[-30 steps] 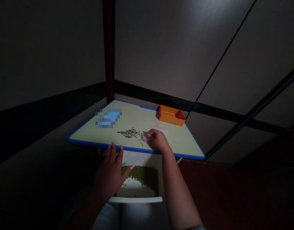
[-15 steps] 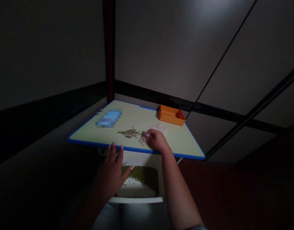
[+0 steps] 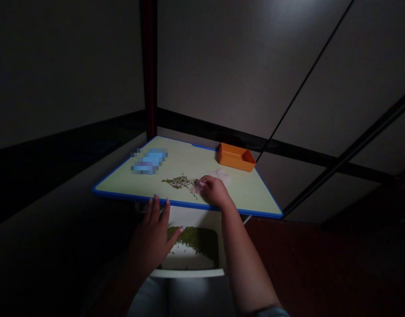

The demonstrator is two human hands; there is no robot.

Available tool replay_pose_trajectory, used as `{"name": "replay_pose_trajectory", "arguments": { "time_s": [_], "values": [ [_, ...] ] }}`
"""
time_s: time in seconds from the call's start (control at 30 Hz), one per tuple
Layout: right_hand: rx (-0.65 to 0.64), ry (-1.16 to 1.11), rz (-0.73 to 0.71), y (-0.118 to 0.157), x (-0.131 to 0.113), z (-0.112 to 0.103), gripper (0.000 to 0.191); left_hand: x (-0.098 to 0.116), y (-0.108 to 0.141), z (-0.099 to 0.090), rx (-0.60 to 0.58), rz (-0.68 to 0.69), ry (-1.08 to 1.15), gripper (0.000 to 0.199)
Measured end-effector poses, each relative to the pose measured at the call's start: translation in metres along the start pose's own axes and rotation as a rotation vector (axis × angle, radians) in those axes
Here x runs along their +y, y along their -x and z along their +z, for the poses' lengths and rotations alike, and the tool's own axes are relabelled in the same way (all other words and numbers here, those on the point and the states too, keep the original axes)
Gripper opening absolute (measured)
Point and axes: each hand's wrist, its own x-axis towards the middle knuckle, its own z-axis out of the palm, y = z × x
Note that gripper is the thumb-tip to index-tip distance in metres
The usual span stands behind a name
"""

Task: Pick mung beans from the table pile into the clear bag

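Observation:
Small green beans mixed with pale grains form a loose pile [image 3: 178,181] on the light tabletop [image 3: 185,156]. At the pile's right end, my right hand [image 3: 214,190] is closed in a pinch; whatever lies between its fingertips is too small to make out. Just beyond that hand spreads a whitish heap of fine grains [image 3: 223,175]. My left hand [image 3: 156,240] has its fingers spread at the table's front edge, over the left side of a white bin [image 3: 192,274]. Many green beans [image 3: 195,240] lie inside this bin, which sits below the table edge.
An orange open box [image 3: 237,158] stands at the table's back right. A blurred blue item [image 3: 150,161] lies at the left. The table has a raised blue rim [image 3: 189,204], with wall panels [image 3: 222,66] behind it and a dark red floor [image 3: 297,264] at right.
My right hand's fingertips have shifted slightly at the right end of the pile. My left hand stays in place, and the view has tilted a little.

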Motion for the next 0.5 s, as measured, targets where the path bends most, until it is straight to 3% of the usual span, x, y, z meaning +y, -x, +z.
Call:
{"name": "replay_pose_trajectory", "arguments": {
  "time_s": [0.5],
  "values": [
    [-0.063,-0.098,-0.088,-0.0022,0.0034,0.0073,0.02,-0.0008,0.0006,0.001,0.015,0.016,0.008,0.079]
  ]
}}
